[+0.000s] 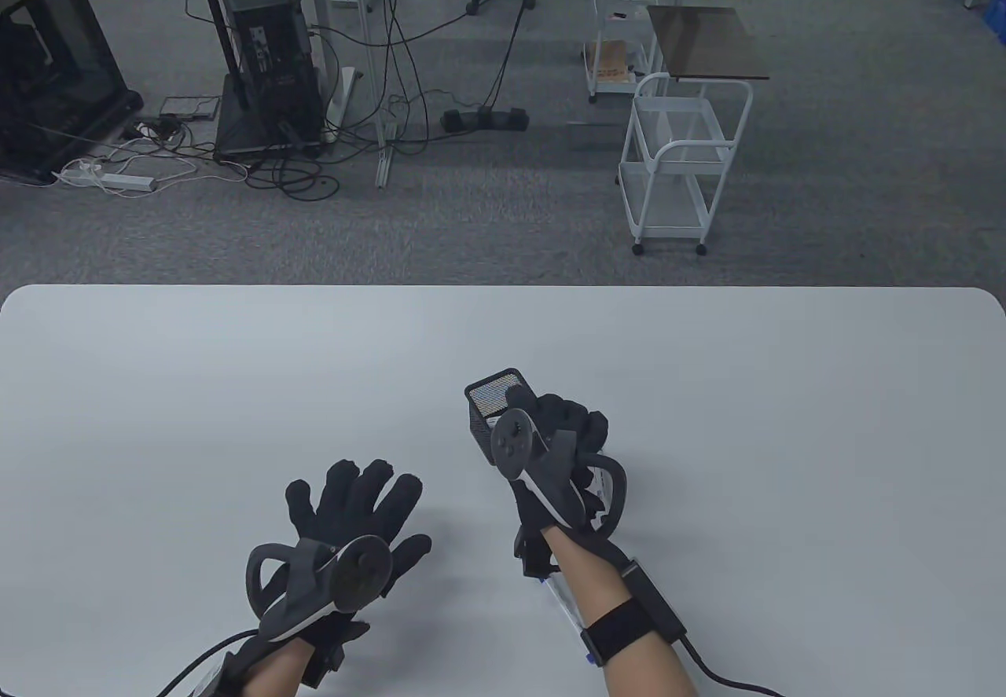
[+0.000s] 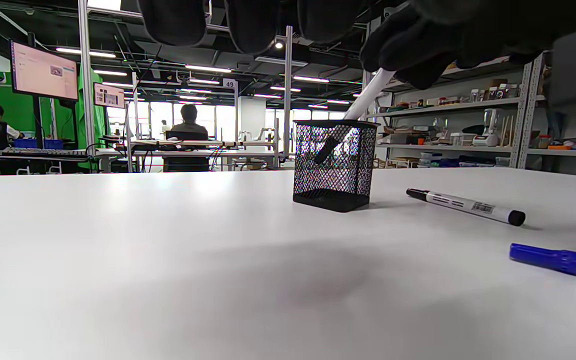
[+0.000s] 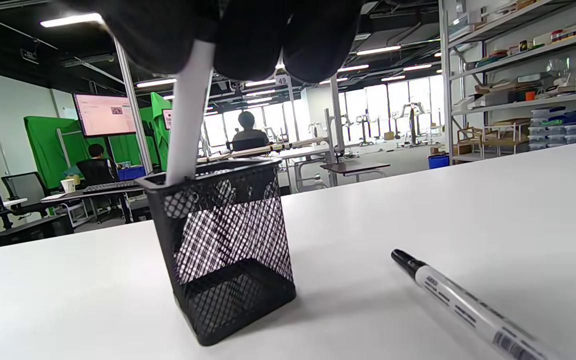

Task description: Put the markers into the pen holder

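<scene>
Right hand [image 1: 562, 430] right of frame centre in table view, fingers [image 3: 263, 35] pinching white marker [image 3: 188, 120], tilted, lower end with dark cap inside black mesh pen holder [image 3: 228, 245]. Holder upright on white tabletop [image 1: 236, 383], touching right hand's fingertips in table view. Left hand [image 1: 354, 516] lower left of centre, fingers spread, holding nothing, palm down over tabletop. Black-capped marker [image 2: 468, 206] lying flat on tabletop right of holder in left wrist view; blue-capped marker [image 2: 553, 260] near lower right edge, apart from it.
</scene>
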A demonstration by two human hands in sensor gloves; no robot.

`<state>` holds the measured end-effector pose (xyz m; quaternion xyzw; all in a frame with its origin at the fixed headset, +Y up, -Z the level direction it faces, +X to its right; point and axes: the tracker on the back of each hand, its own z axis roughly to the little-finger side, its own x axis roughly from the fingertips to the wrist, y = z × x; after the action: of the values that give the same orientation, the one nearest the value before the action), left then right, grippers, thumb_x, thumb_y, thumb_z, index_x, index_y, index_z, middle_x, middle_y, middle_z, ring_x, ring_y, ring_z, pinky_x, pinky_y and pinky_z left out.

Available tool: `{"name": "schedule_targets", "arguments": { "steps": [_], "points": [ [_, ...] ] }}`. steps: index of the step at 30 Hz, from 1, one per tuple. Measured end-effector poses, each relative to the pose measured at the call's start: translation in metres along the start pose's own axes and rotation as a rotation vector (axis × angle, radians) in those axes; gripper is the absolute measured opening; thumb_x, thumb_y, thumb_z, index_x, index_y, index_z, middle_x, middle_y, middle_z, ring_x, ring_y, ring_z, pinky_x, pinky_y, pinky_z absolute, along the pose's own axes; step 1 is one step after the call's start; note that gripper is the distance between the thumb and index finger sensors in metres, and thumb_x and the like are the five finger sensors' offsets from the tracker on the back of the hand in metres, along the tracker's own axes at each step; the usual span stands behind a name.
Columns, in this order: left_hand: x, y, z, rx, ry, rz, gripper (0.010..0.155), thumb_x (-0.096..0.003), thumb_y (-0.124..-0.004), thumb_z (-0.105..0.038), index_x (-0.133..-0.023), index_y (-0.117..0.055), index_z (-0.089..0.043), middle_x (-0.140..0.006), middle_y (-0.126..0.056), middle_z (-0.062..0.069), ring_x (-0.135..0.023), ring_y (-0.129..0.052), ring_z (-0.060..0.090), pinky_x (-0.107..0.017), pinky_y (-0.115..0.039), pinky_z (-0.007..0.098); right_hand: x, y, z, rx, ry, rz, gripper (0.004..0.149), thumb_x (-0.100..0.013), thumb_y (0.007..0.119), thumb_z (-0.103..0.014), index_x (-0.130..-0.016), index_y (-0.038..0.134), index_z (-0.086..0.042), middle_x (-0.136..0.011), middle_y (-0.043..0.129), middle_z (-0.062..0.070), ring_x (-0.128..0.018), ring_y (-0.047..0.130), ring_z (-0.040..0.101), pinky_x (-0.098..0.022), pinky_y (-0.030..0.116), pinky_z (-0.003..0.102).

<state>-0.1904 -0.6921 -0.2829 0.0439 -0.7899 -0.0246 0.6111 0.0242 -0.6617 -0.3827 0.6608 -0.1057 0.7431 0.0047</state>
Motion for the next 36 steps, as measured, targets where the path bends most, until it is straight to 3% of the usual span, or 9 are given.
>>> {"name": "schedule_targets", "arguments": {
  "steps": [17,28,36],
  "points": [
    [-0.001,0.000,0.000,-0.006,0.003,0.015,0.071,-0.0558,-0.051,-0.071,-0.121,-0.037,-0.046,-0.134,-0.036,-0.001,-0.126,-0.038,0.047,-0.078,-0.027,0.080,-0.007,0.019,-0.002,-0.005,0.011,-0.060,0.055,-0.066,0.064,-0.049,-0.116,0.047,-0.035,-0.112,0.063,0.000,-0.109,0.060,0.032,-0.079,0.032,0.063],
    [-0.001,0.000,0.000,-0.008,-0.005,0.012,0.071,-0.0556,-0.051,-0.071,-0.121,-0.037,-0.046,-0.134,-0.036,-0.001,-0.126,-0.038,0.048,-0.078,-0.026,0.081,-0.001,-0.011,0.017,0.014,0.012,0.036,0.062,-0.063,0.067,-0.051,-0.117,0.045,-0.030,-0.122,0.052,0.005,-0.111,0.058,0.040,-0.077,0.034,0.066],
    [0.000,0.000,-0.001,-0.007,-0.010,0.008,0.071,-0.0555,-0.051,-0.071,-0.121,-0.038,-0.046,-0.134,-0.036,-0.001,-0.126,-0.038,0.048,-0.078,-0.026,0.081,0.002,-0.030,0.049,0.032,0.053,0.081,0.071,-0.060,0.072,-0.049,-0.116,0.044,-0.016,-0.119,0.056,0.014,-0.106,0.068,0.041,-0.075,0.040,0.067]
  ]
}}
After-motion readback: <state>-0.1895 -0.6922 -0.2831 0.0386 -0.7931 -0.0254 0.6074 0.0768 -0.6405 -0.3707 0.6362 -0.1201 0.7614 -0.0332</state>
